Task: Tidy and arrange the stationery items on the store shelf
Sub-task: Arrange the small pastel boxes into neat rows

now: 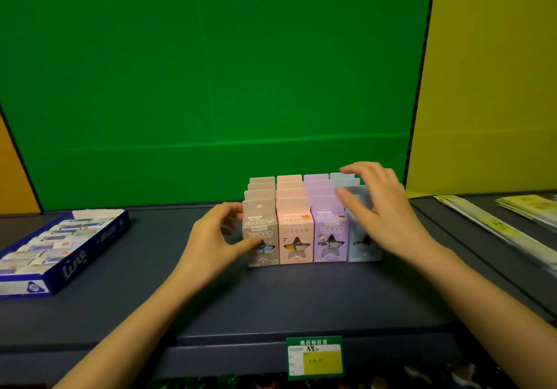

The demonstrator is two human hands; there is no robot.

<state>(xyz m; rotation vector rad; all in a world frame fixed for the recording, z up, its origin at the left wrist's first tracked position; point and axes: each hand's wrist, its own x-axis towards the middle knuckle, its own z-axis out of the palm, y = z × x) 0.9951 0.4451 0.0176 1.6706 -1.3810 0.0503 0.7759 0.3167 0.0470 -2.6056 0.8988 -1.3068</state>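
Small pastel boxes with star windows stand in tight rows on the dark shelf (271, 295): a grey row (262, 226), a pink row (297, 235), a purple row (328, 232) and a light blue row (360, 250). My left hand (215, 242) rests against the left side of the front grey box, thumb touching its face. My right hand (381, 210) hovers with fingers spread over the blue row, partly hiding it; I cannot tell if it touches the boxes.
A blue tray of erasers (57, 247) lies on the shelf at the left. Yellow-labelled flat packets (512, 223) lie at the right. A green price tag (315, 357) hangs on the shelf's front edge. A green back panel (211, 72) stands behind.
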